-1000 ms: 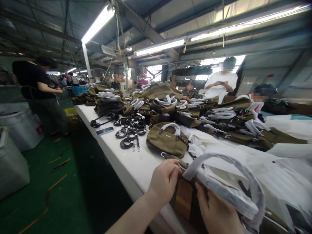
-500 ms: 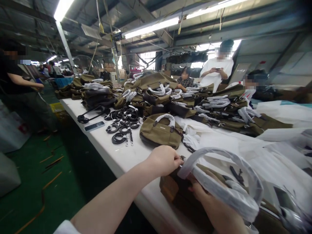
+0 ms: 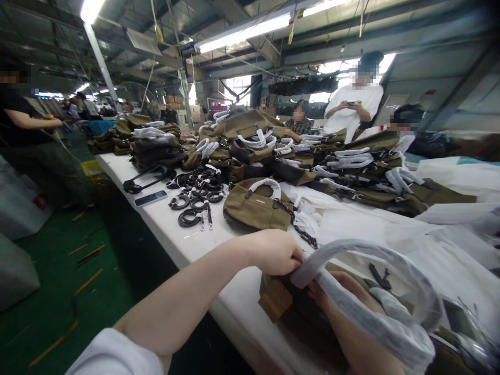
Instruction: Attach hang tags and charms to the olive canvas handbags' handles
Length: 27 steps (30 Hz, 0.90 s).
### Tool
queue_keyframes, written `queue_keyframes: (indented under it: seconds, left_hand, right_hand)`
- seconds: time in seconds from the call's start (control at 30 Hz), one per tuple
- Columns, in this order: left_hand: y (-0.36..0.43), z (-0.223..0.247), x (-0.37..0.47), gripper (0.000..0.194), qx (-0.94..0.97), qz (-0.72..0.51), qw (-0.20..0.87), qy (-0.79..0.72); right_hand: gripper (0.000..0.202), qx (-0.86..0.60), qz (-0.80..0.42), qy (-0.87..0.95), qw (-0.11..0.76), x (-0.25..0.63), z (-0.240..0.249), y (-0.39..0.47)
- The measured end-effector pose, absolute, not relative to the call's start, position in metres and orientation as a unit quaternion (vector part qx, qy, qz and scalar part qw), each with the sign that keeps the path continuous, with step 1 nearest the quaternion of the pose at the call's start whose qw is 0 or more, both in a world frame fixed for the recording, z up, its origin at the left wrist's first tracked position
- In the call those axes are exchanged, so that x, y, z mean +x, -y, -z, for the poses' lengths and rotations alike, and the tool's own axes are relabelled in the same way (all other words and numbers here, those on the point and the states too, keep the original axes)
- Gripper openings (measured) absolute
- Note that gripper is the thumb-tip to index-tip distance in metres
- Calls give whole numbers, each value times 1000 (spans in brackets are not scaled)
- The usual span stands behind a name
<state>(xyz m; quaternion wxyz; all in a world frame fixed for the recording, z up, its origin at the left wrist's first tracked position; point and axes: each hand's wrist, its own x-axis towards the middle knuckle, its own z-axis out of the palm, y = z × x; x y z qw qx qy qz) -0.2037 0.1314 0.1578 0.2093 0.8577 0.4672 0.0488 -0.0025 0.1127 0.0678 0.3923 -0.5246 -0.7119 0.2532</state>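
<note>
Table (image 3: 213,226) from my remote station: with the handbag (image 3: 250,209) as centre, I mark straps (image 3: 197,194) at nine o'clock, the phone (image 3: 150,198) farther out, piled bags (image 3: 289,173) behind at twelve, and a second handbag (image 3: 307,325) in front at five.

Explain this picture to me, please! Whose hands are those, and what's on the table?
There's no robot, just a bare-handed person. The camera sits on that person's head and looks forward and down. The left hand pinches a bag near its wrapped handle. The right hand, partly behind that handle, is at the bag too; its exact grip is hidden. On the white table lie a second bag, a phone, coiled black straps and a big heap of bags.
</note>
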Motion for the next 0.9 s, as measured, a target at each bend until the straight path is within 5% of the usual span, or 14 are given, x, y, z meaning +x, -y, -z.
queue_keyframes:
  seconds: [0.17, 0.43, 0.67, 0.9]
  left_hand:
    - [-151, -155, -200, 31, 849, 31, 316, -423]
    - [-168, -130, -210, 26, 747, -12, 553, -370]
    - [-166, -127, -201, 24, 750, -55, 547, -366]
    - [-159, -129, -192, 33, 813, -49, 427, -393]
  right_hand:
    - [34, -593, -203, 702, 338, -4, -77, -104]
    - [37, -629, -175, 689, 314, -2, -73, -102]
    - [37, -571, -193, 726, 330, 7, -70, -115]
    - [30, -546, -215, 731, 347, 6, -73, -113]
